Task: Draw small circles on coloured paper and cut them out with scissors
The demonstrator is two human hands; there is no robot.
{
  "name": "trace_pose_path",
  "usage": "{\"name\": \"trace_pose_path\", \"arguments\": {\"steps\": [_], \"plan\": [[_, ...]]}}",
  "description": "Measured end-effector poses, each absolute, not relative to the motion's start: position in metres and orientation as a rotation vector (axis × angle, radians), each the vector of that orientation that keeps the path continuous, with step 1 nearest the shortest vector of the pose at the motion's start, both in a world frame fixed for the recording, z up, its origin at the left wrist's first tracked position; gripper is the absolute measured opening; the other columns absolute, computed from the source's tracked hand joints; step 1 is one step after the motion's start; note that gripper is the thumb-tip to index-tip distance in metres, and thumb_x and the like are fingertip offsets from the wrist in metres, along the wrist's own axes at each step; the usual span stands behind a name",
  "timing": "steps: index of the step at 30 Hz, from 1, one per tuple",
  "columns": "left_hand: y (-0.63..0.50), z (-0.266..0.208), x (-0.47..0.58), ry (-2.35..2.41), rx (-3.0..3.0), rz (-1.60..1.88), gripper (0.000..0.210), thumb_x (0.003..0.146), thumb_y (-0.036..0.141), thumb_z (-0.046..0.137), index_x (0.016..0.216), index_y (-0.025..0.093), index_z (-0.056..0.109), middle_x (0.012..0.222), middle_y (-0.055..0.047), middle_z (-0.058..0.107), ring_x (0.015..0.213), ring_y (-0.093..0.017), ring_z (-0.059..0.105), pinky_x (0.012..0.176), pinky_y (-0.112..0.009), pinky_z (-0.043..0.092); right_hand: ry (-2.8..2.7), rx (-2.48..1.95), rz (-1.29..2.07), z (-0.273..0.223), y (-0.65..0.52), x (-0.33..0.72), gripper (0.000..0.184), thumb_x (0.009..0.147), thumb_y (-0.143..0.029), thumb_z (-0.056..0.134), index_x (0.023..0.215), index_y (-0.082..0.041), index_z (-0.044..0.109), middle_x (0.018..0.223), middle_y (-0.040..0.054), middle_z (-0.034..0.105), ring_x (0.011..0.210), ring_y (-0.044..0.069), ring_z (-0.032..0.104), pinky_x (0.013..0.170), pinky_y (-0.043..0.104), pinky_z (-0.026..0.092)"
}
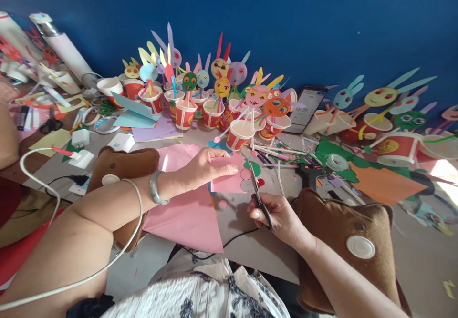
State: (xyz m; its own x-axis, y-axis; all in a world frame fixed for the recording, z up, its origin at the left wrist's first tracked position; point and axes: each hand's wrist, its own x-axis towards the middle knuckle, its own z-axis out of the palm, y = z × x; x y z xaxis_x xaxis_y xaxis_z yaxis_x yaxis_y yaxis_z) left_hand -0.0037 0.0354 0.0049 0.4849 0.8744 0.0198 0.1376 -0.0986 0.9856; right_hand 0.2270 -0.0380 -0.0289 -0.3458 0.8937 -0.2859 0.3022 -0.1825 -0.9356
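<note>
My left hand (pixel 211 168) pinches a small piece of pink paper (pixel 229 179) between thumb and fingers. Rounded cut-outs mark the right edge of that piece. In my right hand (pixel 281 215) is a pair of black-handled scissors (pixel 260 199), its blades pointing up and away beside the paper's right edge. Just behind the blades lies a green paper circle (pixel 252 169). A small pink circle (pixel 223 204) rests on the table below the paper. Under my left wrist spreads a large pink sheet (pixel 189 222).
Several paper cups (pixel 239 134) holding paper bunny figures line the blue wall. A phone (pixel 307 108) leans there. Brown cushions (pixel 348 246) lie on both sides. Toward the right are orange paper (pixel 386 182) and a tape roll (pixel 336 162). A white cable (pixel 139 218) crosses my left arm.
</note>
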Motion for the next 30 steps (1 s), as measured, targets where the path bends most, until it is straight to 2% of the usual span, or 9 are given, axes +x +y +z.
{"name": "trace_pose_path", "arguments": {"steps": [8, 13, 18, 30], "plan": [[0.0366, 0.0025, 0.0005, 0.801, 1.383, 0.846, 0.026, 0.077, 0.04, 0.073, 0.075, 0.016, 0.063, 0.074, 0.002, 0.058, 0.071, -0.01, 0.051, 0.071, -0.023, 0.04, -1.598, -1.428, 1.434, -0.0296, -0.0384, 0.2275, 0.055, 0.071, -0.07, 0.07, 0.065, -0.017, 0.06, 0.047, -0.0002, 0.056, 0.047, 0.012, 0.045, 0.047, 0.025, 0.032], [0.0344, 0.005, 0.0001, 0.688, 1.331, 0.642, 0.026, 0.075, 0.037, 0.077, 0.086, 0.016, 0.066, 0.072, 0.0, 0.064, 0.067, -0.012, 0.056, 0.063, -0.025, 0.044, -1.581, -1.436, 1.365, -0.0291, -0.0371, 0.2281, 0.055, 0.07, -0.071, 0.07, 0.064, -0.017, 0.06, 0.047, 0.0001, 0.057, 0.046, 0.012, 0.046, 0.047, 0.025, 0.033], [0.033, 0.0047, 0.0008, 0.764, 1.349, 0.64, 0.024, 0.078, 0.036, 0.073, 0.076, 0.013, 0.065, 0.067, -0.003, 0.064, 0.063, -0.012, 0.058, 0.06, -0.026, 0.045, -1.572, -1.436, 1.367, -0.03, -0.0364, 0.2285, 0.053, 0.07, -0.069, 0.071, 0.066, -0.017, 0.06, 0.046, -0.0004, 0.057, 0.046, 0.012, 0.046, 0.047, 0.025, 0.034], [0.0343, 0.003, 0.0019, 0.76, 1.355, 0.746, 0.025, 0.084, 0.032, 0.065, 0.069, 0.012, 0.063, 0.062, 0.0, 0.062, 0.058, -0.008, 0.057, 0.059, -0.021, 0.043, -1.624, -1.446, 1.34, -0.0338, -0.0368, 0.2288, 0.053, 0.073, -0.069, 0.069, 0.065, -0.017, 0.061, 0.047, -0.0002, 0.057, 0.047, 0.012, 0.047, 0.048, 0.025, 0.035]]}}
